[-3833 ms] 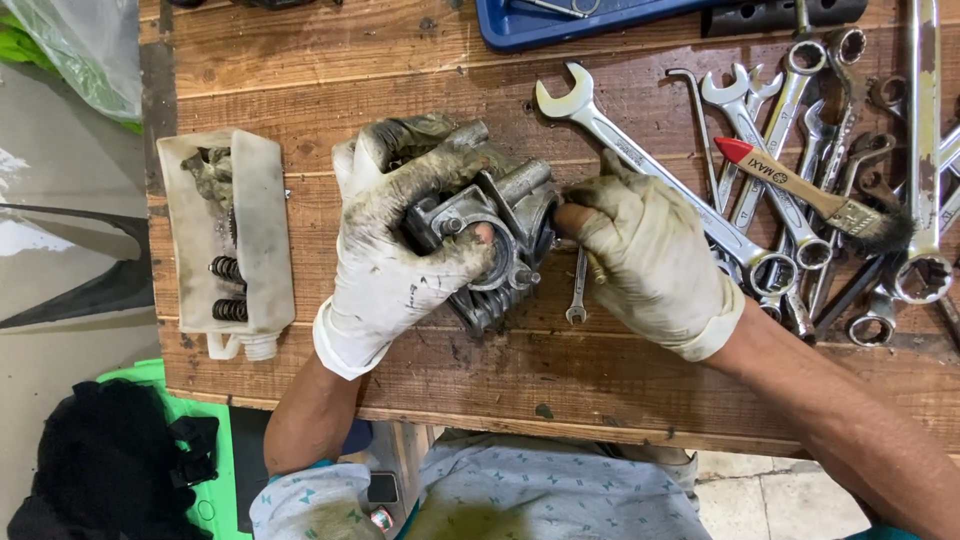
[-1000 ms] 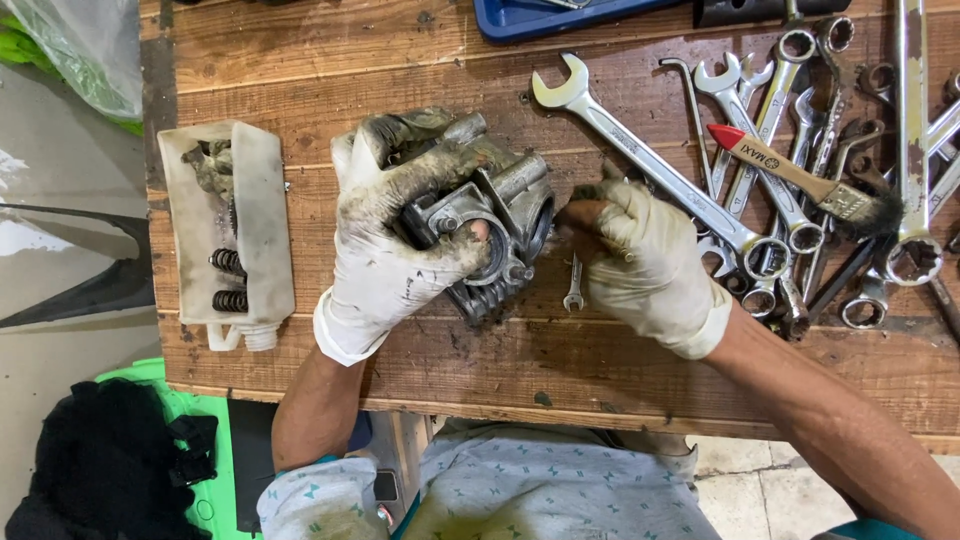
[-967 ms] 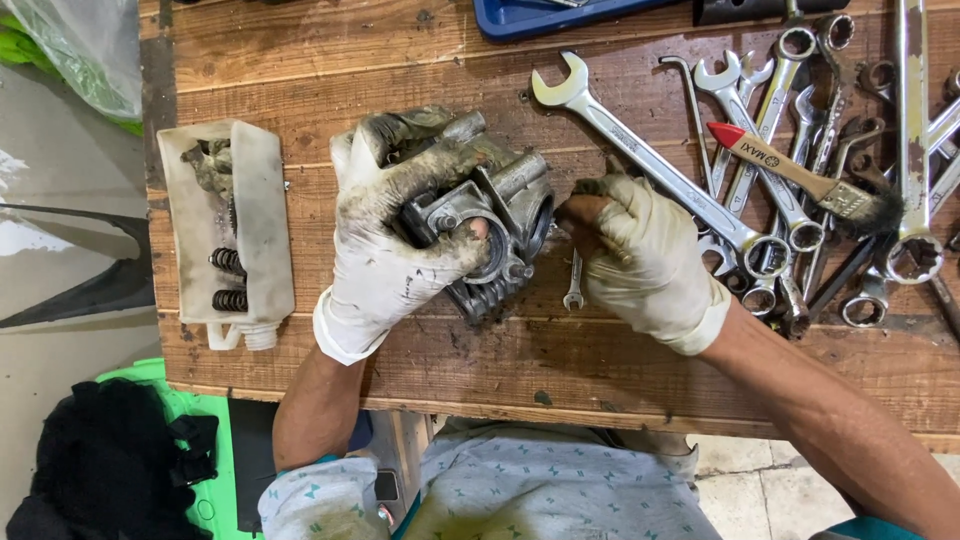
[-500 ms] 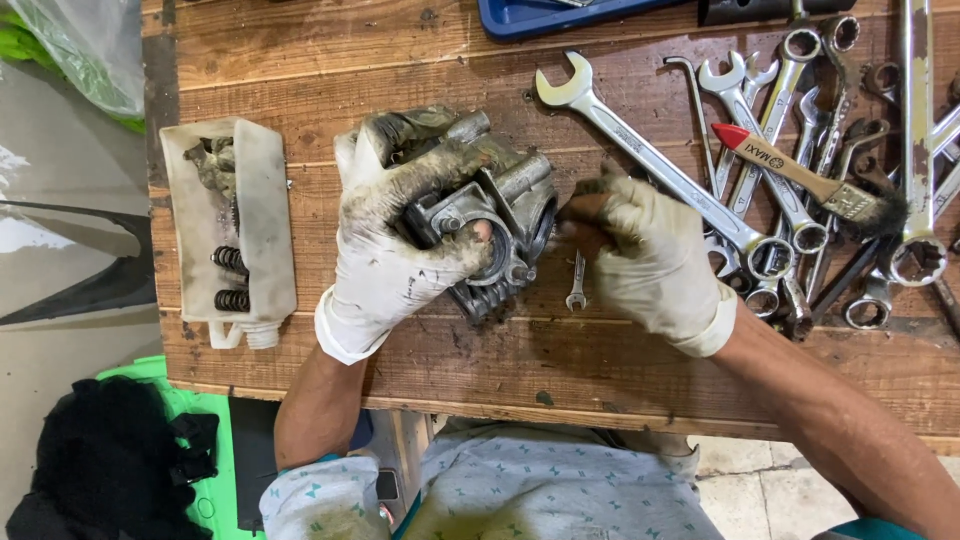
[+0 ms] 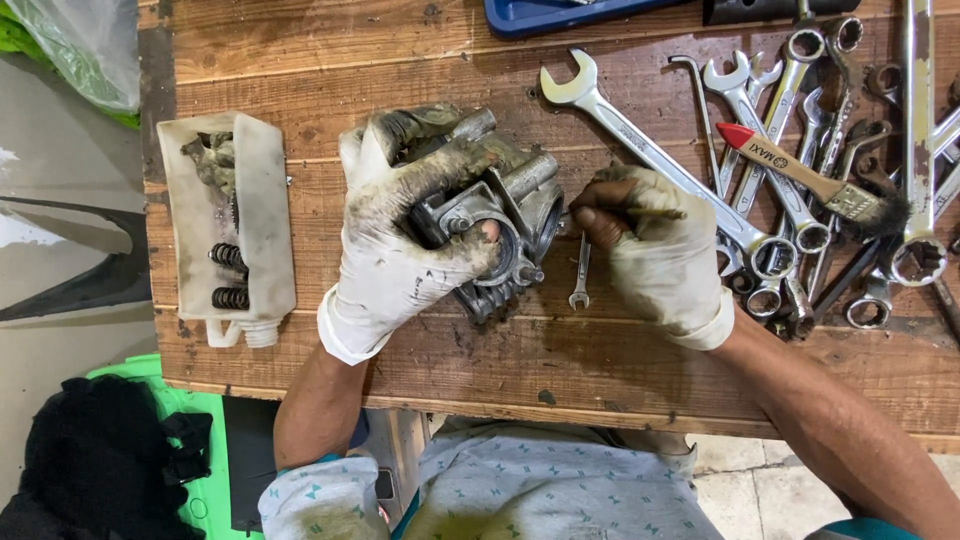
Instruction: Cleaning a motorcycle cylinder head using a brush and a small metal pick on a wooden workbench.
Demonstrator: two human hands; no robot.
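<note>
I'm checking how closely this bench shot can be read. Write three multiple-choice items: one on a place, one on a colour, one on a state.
1. Where does the cut-open white plastic container lie?
A. left of the metal engine part
B. right of the wrenches
C. on the blue tray

2. What colour is the tip of the brush handle?
A. green
B. red
C. yellow

3. How is the metal engine part held?
A. lying untouched
B. gripped by the left hand
C. hanging from a hook

Answers: 1 A, it sits at the bench's left edge. 2 B, the tip is red on a wooden handle. 3 B, the gloved left hand wraps over it while the right hand holds a thin tool beside it.
</note>
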